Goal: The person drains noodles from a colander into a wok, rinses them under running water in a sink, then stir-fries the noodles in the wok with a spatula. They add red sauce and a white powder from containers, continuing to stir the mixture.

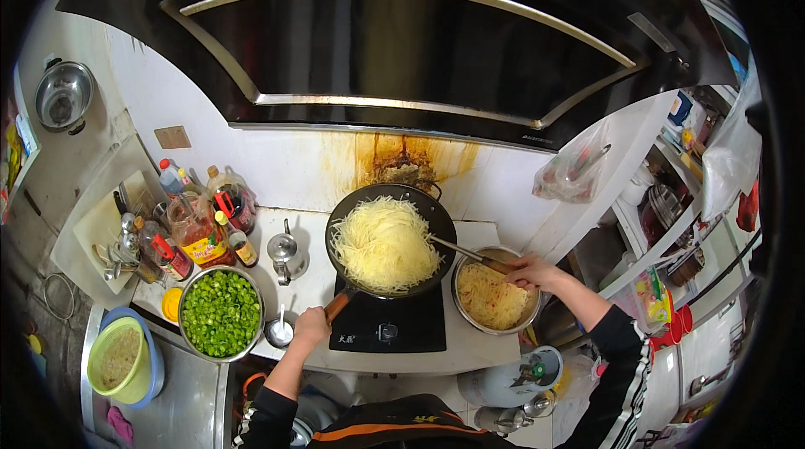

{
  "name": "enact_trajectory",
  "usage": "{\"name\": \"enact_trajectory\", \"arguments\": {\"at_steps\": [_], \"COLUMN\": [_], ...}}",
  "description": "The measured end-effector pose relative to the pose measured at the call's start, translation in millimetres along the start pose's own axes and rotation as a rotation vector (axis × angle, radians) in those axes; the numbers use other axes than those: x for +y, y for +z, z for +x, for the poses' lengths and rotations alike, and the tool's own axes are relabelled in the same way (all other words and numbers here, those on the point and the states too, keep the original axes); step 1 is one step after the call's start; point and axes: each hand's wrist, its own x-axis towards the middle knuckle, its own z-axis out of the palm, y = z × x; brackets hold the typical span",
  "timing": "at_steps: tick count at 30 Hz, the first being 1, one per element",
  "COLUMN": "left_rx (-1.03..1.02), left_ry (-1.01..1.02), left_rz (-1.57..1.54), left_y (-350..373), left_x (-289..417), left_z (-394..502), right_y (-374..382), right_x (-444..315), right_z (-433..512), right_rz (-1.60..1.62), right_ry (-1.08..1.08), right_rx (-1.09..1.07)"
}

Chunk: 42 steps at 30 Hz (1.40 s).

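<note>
My left hand (312, 326) grips the wooden handle of a dark wok (444, 222). The wok sits on a black induction cooktop (390, 323) and holds a big heap of pale yellow shreds (383, 244), perhaps potato. In my right hand (534, 273) is the wooden end of a metal-shafted spatula (462, 251); its tip is hidden in or behind the shreds. Under that hand stands a steel pot (462, 312) with shreds flecked with red (490, 298). Left of the wok is a steel bowl of chopped green peppers (220, 314).
A small bowl of white powder with a spoon (278, 332) and a lidded metal oil pot (284, 252) stand left of the cooktop. Sauce bottles (239, 244) crowd the left corner. Overhead is a black range hood (390, 53). A gas cylinder (509, 380) stands below, at right.
</note>
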Motion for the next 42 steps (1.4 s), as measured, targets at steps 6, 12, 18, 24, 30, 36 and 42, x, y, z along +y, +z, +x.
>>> {"name": "enact_trajectory", "arguments": {"at_steps": [6,12,18,24,30,36,42], "left_rx": [0.000,-0.114,-0.056,-0.064,-0.025,-0.001,0.008], "left_ry": [0.018,0.076,0.090,0.047,0.047,0.039,0.053], "left_rz": [-0.021,-0.102,-0.043,-0.028,-0.015,-0.014,-0.017], "left_y": [-7,-17,-4,-10,-10,-11,-7], "left_x": [1,-6,-12,-6,-2,0,-3], "left_z": [-3,-3,-2,-6,-7,-13,-11], "right_y": [-6,21,12,57,91,101,79], "right_x": [-39,-53,-61,-54,34,56,29], "right_z": [-37,-19,-21,16,26,55,17], "right_rz": [-0.447,-1.066,-1.264,-0.353,0.322,0.013,-0.863], "right_ry": [-0.258,-0.502,-0.391,0.119,0.229,-0.053,-0.530], "right_rx": [0.130,0.445,0.226,-0.206,-0.252,0.003,0.195]}}
